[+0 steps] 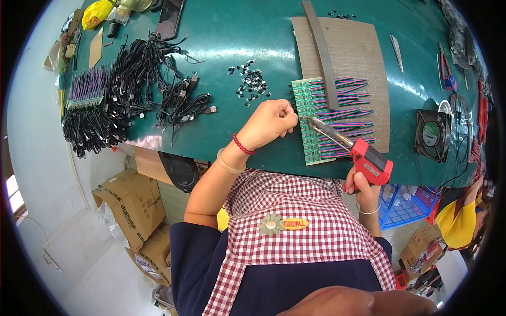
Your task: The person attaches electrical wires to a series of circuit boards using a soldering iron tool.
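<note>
Gripping a red soldering gun (371, 160) in the right hand (365, 190), with fingers wrapped round the handle; pointing the metal tip up and leftward, at the left part of a green circuit board (312, 142); cannot tell about contact between tip and board. Holding the left hand (270, 122) curled just beside the board's left edge, near the gun's tip, with thumb and forefinger pressed together; cannot tell about anything thin pinched between them; wearing a red bead bracelet (242, 145) on that wrist, and a checked apron (290, 247) over dark sleeves.

On the green table (226, 31), in front of the body: the circuit board, on the lower left part of a brown sheet (380, 105), with purple, red and black wires (345, 114) fanning out to the right; across the sheet and over some upper wires, a long grey bar (318, 45); left of the board, a scatter of small black parts (254, 81); farther left, black cables (187, 97) with metal plugs, then a second wired board (87, 102) beside a thick black heap; above these, a dark phone (170, 20); at the right, a square black fan (432, 136); below the table's right end, a blue basket (406, 210).
</note>
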`<action>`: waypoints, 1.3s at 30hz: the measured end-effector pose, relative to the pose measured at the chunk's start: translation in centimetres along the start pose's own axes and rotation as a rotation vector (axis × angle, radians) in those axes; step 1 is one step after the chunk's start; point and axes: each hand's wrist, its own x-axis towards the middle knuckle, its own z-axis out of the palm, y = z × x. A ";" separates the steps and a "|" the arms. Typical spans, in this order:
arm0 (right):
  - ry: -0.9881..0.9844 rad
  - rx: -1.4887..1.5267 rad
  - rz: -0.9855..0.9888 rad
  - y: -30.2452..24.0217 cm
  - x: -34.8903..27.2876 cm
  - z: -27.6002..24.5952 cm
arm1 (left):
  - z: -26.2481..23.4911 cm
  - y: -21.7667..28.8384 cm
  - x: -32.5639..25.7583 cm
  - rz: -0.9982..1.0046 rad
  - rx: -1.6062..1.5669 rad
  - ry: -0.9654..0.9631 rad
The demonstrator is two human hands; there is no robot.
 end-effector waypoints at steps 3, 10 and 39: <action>0.083 0.053 0.016 0.0 -0.3 0.5 | 0.0 0.1 0.1 0.001 0.019 0.001; 0.088 0.155 -0.064 -0.9 -0.4 0.3 | 0.0 -0.2 0.2 0.003 0.019 0.000; 0.143 0.271 -0.125 -1.3 0.2 0.5 | -2.1 2.1 -0.3 0.322 0.972 0.620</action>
